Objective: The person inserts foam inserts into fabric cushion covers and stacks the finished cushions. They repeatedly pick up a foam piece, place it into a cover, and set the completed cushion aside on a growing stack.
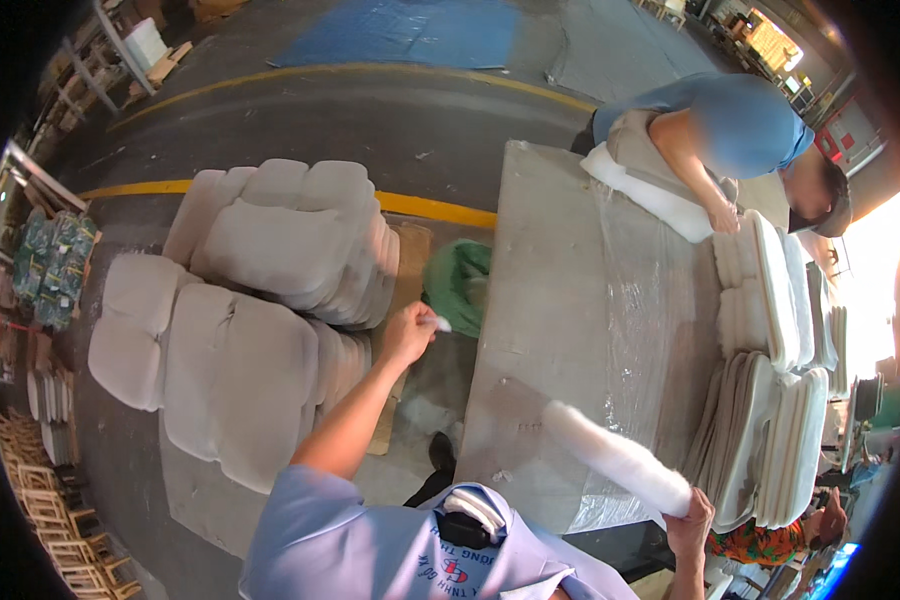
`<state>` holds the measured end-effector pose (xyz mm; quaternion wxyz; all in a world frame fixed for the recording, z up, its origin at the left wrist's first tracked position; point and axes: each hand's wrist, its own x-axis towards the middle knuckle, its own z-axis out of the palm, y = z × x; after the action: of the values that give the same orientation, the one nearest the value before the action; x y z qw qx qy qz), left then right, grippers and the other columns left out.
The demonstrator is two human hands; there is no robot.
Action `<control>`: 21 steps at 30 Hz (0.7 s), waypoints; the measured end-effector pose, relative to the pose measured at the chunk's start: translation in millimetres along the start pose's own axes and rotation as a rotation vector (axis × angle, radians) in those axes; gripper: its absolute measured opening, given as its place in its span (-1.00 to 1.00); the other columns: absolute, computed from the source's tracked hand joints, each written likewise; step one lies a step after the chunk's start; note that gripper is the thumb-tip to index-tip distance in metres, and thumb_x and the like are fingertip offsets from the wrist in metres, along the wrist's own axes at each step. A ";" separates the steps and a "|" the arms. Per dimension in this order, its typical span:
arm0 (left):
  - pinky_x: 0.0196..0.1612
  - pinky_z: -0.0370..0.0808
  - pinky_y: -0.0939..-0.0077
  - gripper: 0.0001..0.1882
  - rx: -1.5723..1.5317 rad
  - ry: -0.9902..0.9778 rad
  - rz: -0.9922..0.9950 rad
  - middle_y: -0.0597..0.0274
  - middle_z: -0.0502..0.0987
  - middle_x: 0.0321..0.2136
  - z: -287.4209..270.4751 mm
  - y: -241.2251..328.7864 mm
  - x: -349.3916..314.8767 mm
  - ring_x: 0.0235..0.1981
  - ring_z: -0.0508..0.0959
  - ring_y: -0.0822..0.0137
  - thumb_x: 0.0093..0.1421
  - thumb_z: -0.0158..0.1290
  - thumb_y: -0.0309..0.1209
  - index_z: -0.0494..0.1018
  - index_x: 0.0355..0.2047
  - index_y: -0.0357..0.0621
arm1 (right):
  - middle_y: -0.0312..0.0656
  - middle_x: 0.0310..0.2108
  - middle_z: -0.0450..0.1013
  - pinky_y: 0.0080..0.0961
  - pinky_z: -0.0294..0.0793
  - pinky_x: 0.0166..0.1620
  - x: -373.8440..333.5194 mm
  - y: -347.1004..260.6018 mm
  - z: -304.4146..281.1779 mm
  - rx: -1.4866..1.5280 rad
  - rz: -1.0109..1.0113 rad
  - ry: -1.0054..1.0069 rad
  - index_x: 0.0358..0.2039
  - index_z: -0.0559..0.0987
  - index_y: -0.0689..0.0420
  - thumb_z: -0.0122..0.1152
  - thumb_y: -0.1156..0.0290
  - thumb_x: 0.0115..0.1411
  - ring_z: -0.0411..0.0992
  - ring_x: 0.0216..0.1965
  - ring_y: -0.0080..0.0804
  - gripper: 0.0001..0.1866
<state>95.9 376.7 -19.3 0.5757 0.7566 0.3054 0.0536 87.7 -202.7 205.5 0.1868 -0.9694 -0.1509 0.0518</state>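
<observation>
My left hand (410, 335) is closed on a small tuft of white wadding (438, 323), held out beside an open green bag (453, 287) on the floor left of the table. Over the table's near right side, my right hand (688, 525) grips one end of a long, fluffy roll of white wadding (620, 460). The roll slants away to the left, above the grey table (540, 260). Whether its far end touches the tabletop, I cannot tell.
Stacks of pale grey cushions (240, 375) stand at the left, with more behind them (280, 240). Upright cushion pads (770, 440) line the table's right side. Across the table a co-worker in blue (650, 100) leans over a cushion (635, 150). Clear plastic film (630, 330) covers part of the table.
</observation>
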 end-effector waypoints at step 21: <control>0.37 0.34 0.03 -0.30 0.898 -0.525 0.161 -0.14 0.33 0.38 106.5 -64.1 180.7 0.36 0.36 -0.18 0.28 0.19 -0.37 0.27 0.42 -0.03 | -0.07 -0.15 0.63 -0.12 0.57 -0.02 25.7 -0.3 64.7 -0.175 0.139 0.002 -0.19 0.63 0.15 0.44 0.58 -0.18 0.57 -0.10 0.08 -0.57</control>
<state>262.3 391.8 -161.4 0.2460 0.9378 0.0845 -0.2298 101.9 -172.0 144.7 0.0977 -0.9901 -0.0868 0.0504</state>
